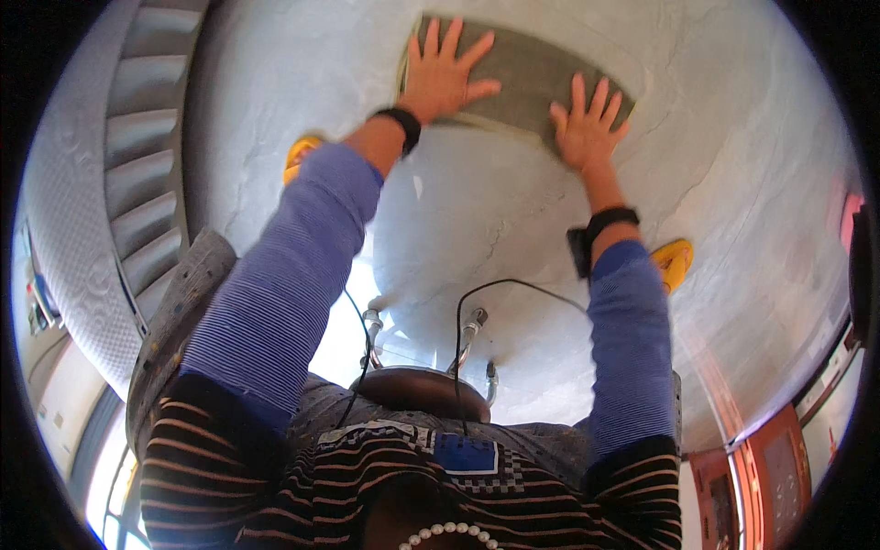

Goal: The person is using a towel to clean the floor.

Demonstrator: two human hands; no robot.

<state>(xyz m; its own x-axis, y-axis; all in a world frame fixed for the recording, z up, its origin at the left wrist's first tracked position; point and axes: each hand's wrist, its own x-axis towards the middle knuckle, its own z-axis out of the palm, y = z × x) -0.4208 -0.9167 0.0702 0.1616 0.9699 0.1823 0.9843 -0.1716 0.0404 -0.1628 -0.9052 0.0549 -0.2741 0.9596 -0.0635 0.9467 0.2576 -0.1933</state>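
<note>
Both arms, in blue striped sleeve covers with black bands at the wrists, reach towards a dark grey-green flat piece, apparently cloth or a mat (pixel 526 75), on the pale marble-patterned floor. My left hand (pixel 443 75) lies palm down near its left end, fingers spread. Over its right end is my right hand (pixel 591 127), also palm down with the fingers apart. Neither hand grasps anything. The piece looks spread out and curved by the lens.
A round stool seat with metal legs (pixel 419 388) is close to my body. Black cables (pixel 509 280) hang before me. Yellow shoes (pixel 672 265) show at both sides. A quilted mattress (pixel 75 206) on a slatted bed frame (pixel 148 137) stands left; wooden furniture (pixel 777 474) is at lower right.
</note>
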